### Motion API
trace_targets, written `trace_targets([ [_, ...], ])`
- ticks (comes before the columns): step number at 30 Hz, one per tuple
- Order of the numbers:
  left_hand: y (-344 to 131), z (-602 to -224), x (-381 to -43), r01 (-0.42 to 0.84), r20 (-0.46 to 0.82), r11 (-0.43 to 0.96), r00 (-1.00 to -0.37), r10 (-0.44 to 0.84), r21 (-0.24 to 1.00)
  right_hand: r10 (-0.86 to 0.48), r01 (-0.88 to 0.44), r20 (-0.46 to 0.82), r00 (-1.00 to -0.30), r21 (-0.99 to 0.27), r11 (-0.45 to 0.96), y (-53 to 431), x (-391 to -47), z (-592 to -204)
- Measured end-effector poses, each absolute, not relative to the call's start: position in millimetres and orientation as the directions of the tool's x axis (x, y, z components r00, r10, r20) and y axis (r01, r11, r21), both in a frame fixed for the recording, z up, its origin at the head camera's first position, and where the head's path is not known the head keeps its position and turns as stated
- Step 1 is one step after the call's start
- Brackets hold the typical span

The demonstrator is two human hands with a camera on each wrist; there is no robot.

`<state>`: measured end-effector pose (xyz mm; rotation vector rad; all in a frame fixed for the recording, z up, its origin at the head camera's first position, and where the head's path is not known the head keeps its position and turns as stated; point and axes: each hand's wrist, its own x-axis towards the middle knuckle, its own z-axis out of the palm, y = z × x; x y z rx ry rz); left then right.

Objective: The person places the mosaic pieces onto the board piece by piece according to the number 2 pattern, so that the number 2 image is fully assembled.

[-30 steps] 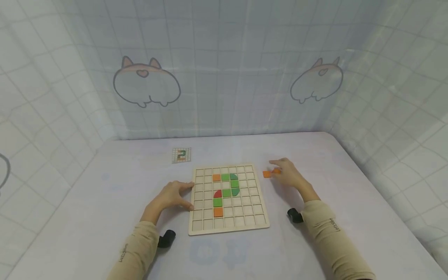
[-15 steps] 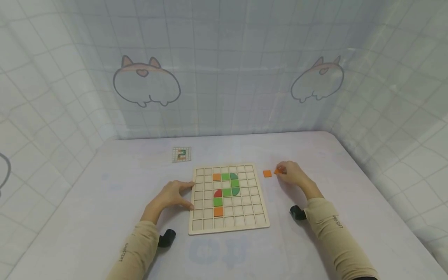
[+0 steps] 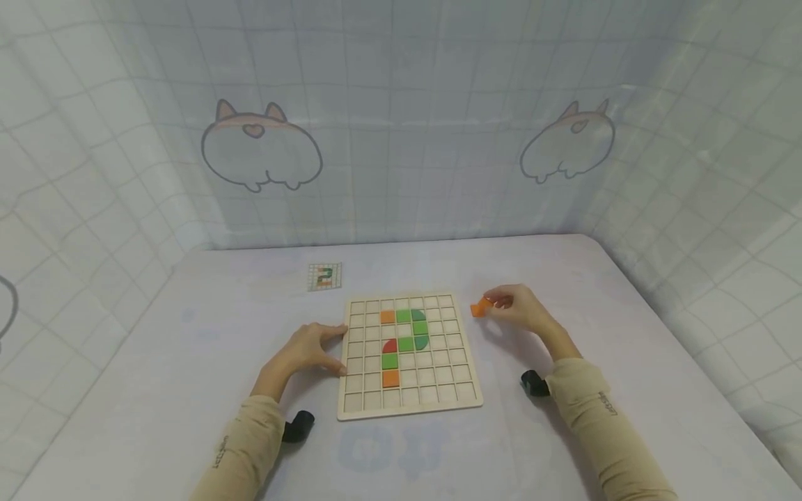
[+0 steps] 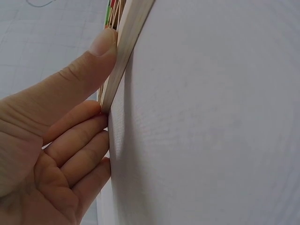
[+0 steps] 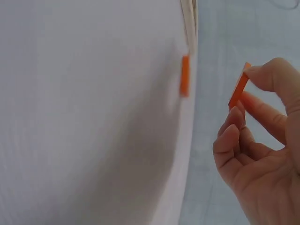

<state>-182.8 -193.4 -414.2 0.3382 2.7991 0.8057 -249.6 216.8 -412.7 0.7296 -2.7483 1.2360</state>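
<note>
My right hand (image 3: 519, 306) pinches an orange square tile (image 5: 239, 86) between thumb and fingers, raised above the table. A second orange tile (image 5: 185, 76) lies flat beneath it, just right of the wooden grid board (image 3: 410, 415); in the head view the two overlap. At the board's left edge rests my left hand (image 3: 307, 349), its thumb (image 4: 104, 43) and fingertips touching the rim, spread apart. Set in the grid are orange tiles (image 3: 391, 378), green squares (image 3: 406, 344), dark green curved pieces (image 3: 421, 343) and a red curved piece (image 3: 390, 346), forming a bent line.
A small card (image 3: 324, 276) with a coloured grid pattern lies behind the board's left corner. Black wrist-worn devices (image 3: 298, 427) sit beside both sleeves. White tiled curtains (image 3: 401, 139) with animal drawings enclose the table at the back and sides.
My right hand has picked one orange tile off the table and carried it left, over the other one. The left hand has stayed at the board's edge.
</note>
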Motion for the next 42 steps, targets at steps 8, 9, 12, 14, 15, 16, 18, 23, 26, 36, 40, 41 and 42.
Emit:
trace_targets([
  [8, -192.8, -413.5, -182.1, 0.154, -0.136, 0.824, -0.954, 0.268, 0.545, -0.496, -0.522, 0.281, -0.821, -0.721, 0.456, 188.7, -230.7, -405.8],
  [9, -192.5, -413.5, -181.8, 0.153, -0.137, 0.824, -0.954, 0.268, 0.546, -0.504, -0.527, 0.282, -0.817, -0.721, 0.450, 184.7, -228.6, -405.3],
  [12, -191.9, -413.4, -180.9, 0.149, -0.139, 0.825, -0.954, 0.264, 0.545, -0.533, -0.542, 0.281, -0.798, -0.721, 0.432, 173.7, -223.2, -403.8],
  [14, -191.7, -413.3, -180.8, 0.148, -0.138, 0.825, -0.955, 0.262, 0.545, -0.557, -0.551, 0.275, -0.784, -0.721, 0.419, 166.9, -220.2, -403.2],
  [15, -191.7, -413.2, -180.7, 0.147, -0.138, 0.825, -0.955, 0.261, 0.545, -0.571, -0.556, 0.271, -0.775, -0.722, 0.411, 163.6, -219.1, -403.4],
  [16, -191.7, -413.0, -180.7, 0.147, -0.137, 0.825, -0.956, 0.260, 0.545, -0.583, -0.556, 0.264, -0.768, -0.727, 0.403, 160.2, -218.0, -403.5],
  [18, -191.9, -412.9, -180.8, 0.147, -0.136, 0.826, -0.956, 0.260, 0.545, -0.608, -0.561, 0.254, -0.752, -0.732, 0.388, 153.6, -215.3, -403.4],
  [23, -192.0, -412.9, -181.2, 0.146, -0.139, 0.826, -0.955, 0.260, 0.545, -0.651, -0.573, 0.238, -0.721, -0.733, 0.367, 139.2, -210.5, -407.0],
  [26, -192.0, -413.2, -181.3, 0.147, -0.139, 0.824, -0.955, 0.262, 0.547, -0.679, -0.594, 0.233, -0.696, -0.717, 0.364, 130.9, -208.9, -412.2],
  [36, -193.2, -413.9, -182.6, 0.160, -0.134, 0.820, -0.952, 0.276, 0.549, -0.777, -0.613, 0.173, -0.605, -0.724, 0.316, 103.6, -198.6, -416.1],
  [40, -193.4, -414.6, -183.2, 0.156, -0.139, 0.819, -0.952, 0.274, 0.552, -0.827, -0.655, 0.121, -0.549, -0.677, 0.336, 92.5, -192.7, -418.6],
  [41, -193.3, -414.6, -183.2, 0.155, -0.138, 0.818, -0.952, 0.274, 0.554, -0.838, -0.671, 0.111, -0.535, -0.659, 0.341, 89.9, -191.4, -419.4],
  [42, -193.2, -414.6, -182.9, 0.155, -0.138, 0.819, -0.952, 0.274, 0.552, -0.849, -0.687, 0.104, -0.518, -0.642, 0.341, 87.2, -190.1, -419.9],
])
